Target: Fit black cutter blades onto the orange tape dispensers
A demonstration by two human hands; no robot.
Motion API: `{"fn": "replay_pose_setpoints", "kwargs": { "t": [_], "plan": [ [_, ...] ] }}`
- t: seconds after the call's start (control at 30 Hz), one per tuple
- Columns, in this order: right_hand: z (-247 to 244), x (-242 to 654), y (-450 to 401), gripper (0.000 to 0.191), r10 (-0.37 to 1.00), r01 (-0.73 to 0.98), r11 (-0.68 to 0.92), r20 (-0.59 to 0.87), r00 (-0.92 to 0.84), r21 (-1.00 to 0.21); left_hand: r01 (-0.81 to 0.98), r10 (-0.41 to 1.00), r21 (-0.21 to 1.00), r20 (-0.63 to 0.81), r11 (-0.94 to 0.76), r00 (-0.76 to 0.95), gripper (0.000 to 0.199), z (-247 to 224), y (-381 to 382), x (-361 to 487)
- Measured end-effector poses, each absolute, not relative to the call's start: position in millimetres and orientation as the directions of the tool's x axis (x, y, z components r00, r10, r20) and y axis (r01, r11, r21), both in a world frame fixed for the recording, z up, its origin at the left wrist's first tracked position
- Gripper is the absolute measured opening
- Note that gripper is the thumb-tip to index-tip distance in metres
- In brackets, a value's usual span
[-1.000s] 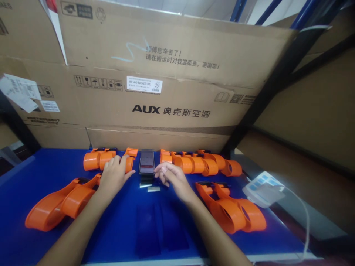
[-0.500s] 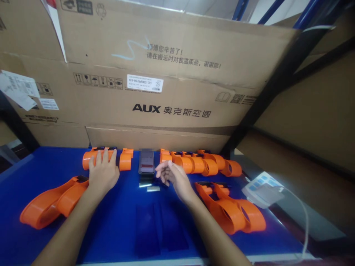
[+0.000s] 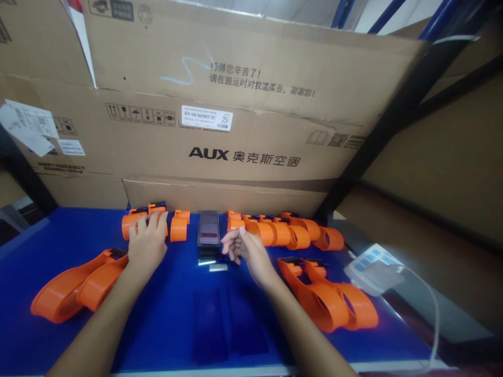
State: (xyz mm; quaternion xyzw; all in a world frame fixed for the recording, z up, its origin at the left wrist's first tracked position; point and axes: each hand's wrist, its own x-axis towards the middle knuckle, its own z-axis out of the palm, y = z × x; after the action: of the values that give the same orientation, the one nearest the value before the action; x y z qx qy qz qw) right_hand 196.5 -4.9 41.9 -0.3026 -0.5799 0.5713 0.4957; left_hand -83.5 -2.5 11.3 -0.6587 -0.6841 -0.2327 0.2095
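Note:
My left hand (image 3: 148, 243) is at the back left of the blue table, its fingers bent over an orange looped band (image 3: 162, 219) with a dark clip on top. Another orange band (image 3: 128, 227) sits against it on the left; the palm and thumb contact are hidden. My right hand (image 3: 245, 251) hovers right of a dark phone-like device (image 3: 208, 229), fingers loosely curled and apart, with nothing seen in them. Two small metal pieces (image 3: 218, 267) lie just left of its fingertips. A single orange band (image 3: 179, 229) stands between my left hand and the device.
Several orange bands (image 3: 281, 233) line the back right. More lie at front left (image 3: 58, 298) and front right (image 3: 330, 309). A white device with a cable (image 3: 373, 269) rests at the right edge. A large cardboard box (image 3: 243, 115) walls off the back, beside a dark metal post (image 3: 361, 141).
My left hand's fingers have gone from spread flat to curled around the band, whose clip now sits slightly higher. My right hand stays in place.

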Motion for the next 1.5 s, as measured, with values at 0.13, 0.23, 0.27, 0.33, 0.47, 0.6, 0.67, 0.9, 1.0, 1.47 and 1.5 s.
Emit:
{"fn": "replay_pose_setpoints", "kwargs": {
  "t": [0.13,0.23,0.27,0.33,0.47,0.6,0.67,0.9,1.0,1.47,1.5],
  "plan": [
    [41,197,-5,0.058,0.911,-0.222,0.171,0.24,-0.334,-0.96,0.994,0.715,0.109,0.696,-0.026,-0.058,0.064,33,-15,-71],
    [42,197,-5,0.059,0.903,-0.236,0.162,0.24,-0.356,-0.958,0.988,0.668,0.132,0.742,-0.079,-0.046,0.065,43,-19,-66],
    [43,198,-5,0.06,0.899,-0.24,0.151,0.234,-0.37,-0.959,0.985,0.648,0.14,0.76,-0.098,-0.043,0.066,45,-19,-65],
    [44,198,-5,0.062,0.892,-0.24,0.13,0.219,-0.396,-0.962,0.979,0.583,0.148,0.811,-0.14,-0.04,0.068,46,-18,-66],
    [42,196,-5,0.052,0.889,-0.219,0.158,0.236,-0.393,-0.963,0.945,0.359,0.075,0.932,-0.317,0.046,0.077,42,-24,-66],
    [38,191,-4,0.048,0.892,-0.218,0.236,0.3,-0.338,-0.947,0.877,0.329,-0.049,0.916,-0.477,0.23,0.084,32,-36,-52],
    [36,188,-3,0.051,0.901,-0.23,0.235,0.301,-0.313,-0.944,0.803,0.335,-0.114,0.867,-0.585,0.368,0.081,26,-40,-42],
    [30,181,-5,0.039,0.944,-0.249,0.148,0.212,-0.253,-0.957,0.57,0.355,-0.04,0.747,-0.82,0.562,0.082,15,-44,-25],
    [29,179,-6,0.042,0.947,-0.266,0.109,0.182,-0.266,-0.958,0.52,0.421,0.161,0.797,-0.839,0.433,0.084,15,-42,-25],
    [22,179,-2,0.026,0.959,-0.004,0.12,0.117,-0.26,-0.993,-0.113,0.962,0.959,0.267,-0.26,0.05,0.047,8,-19,3],
    [22,180,-1,0.026,0.959,0.053,0.166,0.149,-0.242,-0.985,-0.146,0.969,0.961,0.243,-0.235,0.04,0.047,7,-19,4]
  ]
}}
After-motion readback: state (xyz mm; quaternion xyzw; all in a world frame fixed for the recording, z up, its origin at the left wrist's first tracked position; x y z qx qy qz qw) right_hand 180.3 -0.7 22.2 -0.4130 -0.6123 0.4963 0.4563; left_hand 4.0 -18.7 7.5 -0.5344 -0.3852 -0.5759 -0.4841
